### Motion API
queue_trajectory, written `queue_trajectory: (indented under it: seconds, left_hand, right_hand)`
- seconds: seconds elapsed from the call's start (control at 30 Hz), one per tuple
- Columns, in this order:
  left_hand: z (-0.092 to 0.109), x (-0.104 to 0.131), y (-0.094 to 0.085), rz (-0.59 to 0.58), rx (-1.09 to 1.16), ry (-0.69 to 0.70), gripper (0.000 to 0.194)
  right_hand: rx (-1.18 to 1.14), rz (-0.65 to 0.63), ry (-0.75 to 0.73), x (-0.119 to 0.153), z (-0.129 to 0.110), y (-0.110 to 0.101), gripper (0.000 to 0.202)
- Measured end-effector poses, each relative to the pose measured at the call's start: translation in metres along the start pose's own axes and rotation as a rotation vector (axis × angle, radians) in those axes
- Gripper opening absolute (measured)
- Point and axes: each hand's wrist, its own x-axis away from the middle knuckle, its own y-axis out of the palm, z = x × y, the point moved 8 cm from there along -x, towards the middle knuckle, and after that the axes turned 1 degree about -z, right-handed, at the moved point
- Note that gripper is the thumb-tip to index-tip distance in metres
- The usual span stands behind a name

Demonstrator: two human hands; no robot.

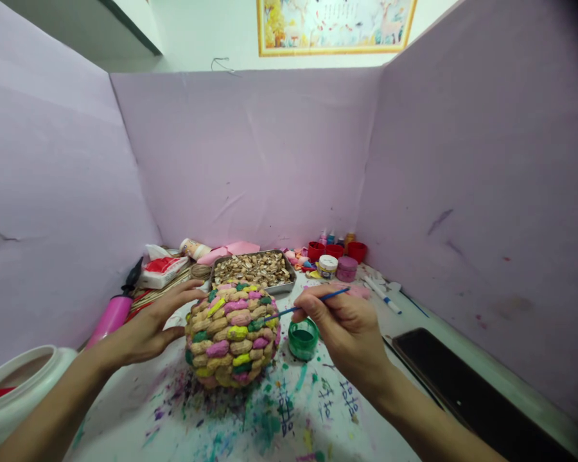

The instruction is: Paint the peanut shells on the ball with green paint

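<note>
A round ball covered in peanut shells [231, 337] stands on the paint-stained table. Some shells are pink, yellow or green; others are plain tan. My left hand [161, 321] rests at the ball's left side, fingers apart, the fingertips at its surface. Between the fingers of my right hand [349, 324] is a thin blue paintbrush [325, 298], its tip at a green shell on the ball's right upper side. Just below the brush, a small open jar of green paint [303, 339] sits between the ball and my right hand.
Behind the ball lies a metal tray [289, 287] of peanut shells. Paint jars [347, 269] and red cups [357, 251] stand at the back right. A black phone-like slab [467, 378] lies right. At left are a pink pump [110, 319], tissues [160, 273] and a white tub [33, 378].
</note>
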Motion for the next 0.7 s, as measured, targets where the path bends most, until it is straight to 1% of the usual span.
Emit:
queue_trajectory:
  seconds: [0.1, 0.27, 0.4, 0.57, 0.7]
  left_hand:
    - [-0.002, 0.001, 0.001, -0.005, -0.014, -0.021, 0.049]
    - [-0.001, 0.001, 0.002, -0.022, -0.032, -0.027, 0.05]
    - [-0.001, 0.001, 0.002, -0.029, -0.044, -0.039, 0.051]
    - [-0.004, 0.002, 0.004, -0.021, -0.049, -0.042, 0.051]
    - [-0.006, 0.002, 0.005, -0.012, -0.04, -0.049, 0.049]
  right_hand:
    - [0.046, 0.02, 0.003, -0.001, 0.002, -0.002, 0.021]
    - [0.108, 0.064, 0.03, -0.005, 0.007, -0.008, 0.019]
    - [0.019, 0.102, 0.117, -0.002, 0.015, -0.007, 0.018]
    - [-0.112, 0.103, 0.262, 0.002, 0.028, -0.002, 0.024]
    - [-0.072, 0.133, 0.267, 0.0, 0.03, -0.007, 0.023]
